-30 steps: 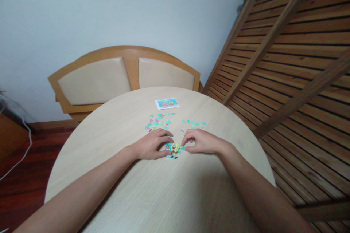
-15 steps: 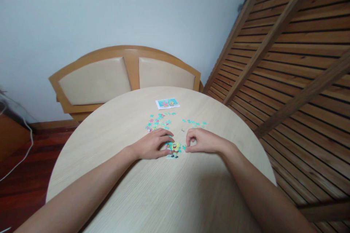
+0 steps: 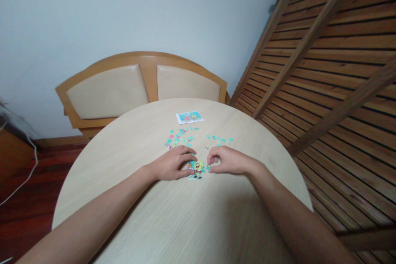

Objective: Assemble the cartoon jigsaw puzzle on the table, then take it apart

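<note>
A partly joined jigsaw puzzle (image 3: 198, 168) lies flat on the table, showing a yellow cartoon sponge figure on turquoise. My left hand (image 3: 177, 162) rests at its left side, fingers spread, with the thumb and fingertips on the puzzle's left edge. Close to the right edge, my right hand (image 3: 225, 160) pinches a small turquoise puzzle piece (image 3: 208, 168) between thumb and finger, its other fingers curled. Part of that piece is hidden by the fingertips. One pale loose piece (image 3: 206, 147) lies just beyond the right hand.
Loose puzzle pieces lie in two groups, a turquoise and pink one (image 3: 179, 135) behind my left hand and a turquoise one (image 3: 220, 139) behind my right. A picture card (image 3: 189, 117) lies farther back on the round table (image 3: 148, 214). A padded headboard-like panel (image 3: 108, 90) stands behind.
My right hand has shifted slightly left, bringing the pinched piece nearer to the puzzle's right edge. My left hand stays where it was.
</note>
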Demonstrator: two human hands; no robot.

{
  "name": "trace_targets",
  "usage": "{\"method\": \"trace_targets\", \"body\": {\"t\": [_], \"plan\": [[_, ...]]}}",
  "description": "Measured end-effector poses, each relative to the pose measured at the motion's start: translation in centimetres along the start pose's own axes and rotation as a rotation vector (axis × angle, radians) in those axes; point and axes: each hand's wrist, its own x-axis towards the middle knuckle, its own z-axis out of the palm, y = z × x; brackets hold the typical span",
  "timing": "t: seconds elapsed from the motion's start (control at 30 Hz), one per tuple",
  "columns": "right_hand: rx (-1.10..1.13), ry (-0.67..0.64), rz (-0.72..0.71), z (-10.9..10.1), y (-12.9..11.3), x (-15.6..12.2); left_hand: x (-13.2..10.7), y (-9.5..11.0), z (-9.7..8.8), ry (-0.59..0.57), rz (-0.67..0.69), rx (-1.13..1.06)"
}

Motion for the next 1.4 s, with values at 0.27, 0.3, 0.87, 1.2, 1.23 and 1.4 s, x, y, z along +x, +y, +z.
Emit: {"method": "trace_targets", "body": {"t": [0.27, 0.3, 0.87, 1.2, 1.23, 1.4], "plan": [[-0.001, 0.000, -0.030, 0.2, -0.2, 0.2, 0.0, -0.1, 0.1, 0.003, -0.001, 0.003], [-0.007, -0.001, -0.033, 0.2, -0.2, 0.2, 0.0, -0.1, 0.1, 0.003, 0.001, 0.003], [-0.049, 0.005, 0.007, 0.2, -0.8, 0.1, 0.1, 0.0, 0.1, -0.008, -0.005, 0.012], [-0.047, 0.002, -0.113, 0.4, -0.4, 0.2, 0.1, 0.0, 0.0, -0.015, -0.004, 0.020], [-0.046, 0.006, -0.109, 0.4, -0.4, 0.2, 0.1, 0.0, 0.0, -0.014, -0.004, 0.018], [-0.081, 0.157, -0.021, -0.3, 1.3, 0.0, -0.1, -0.1, 0.0, -0.004, 0.007, -0.001]]}}
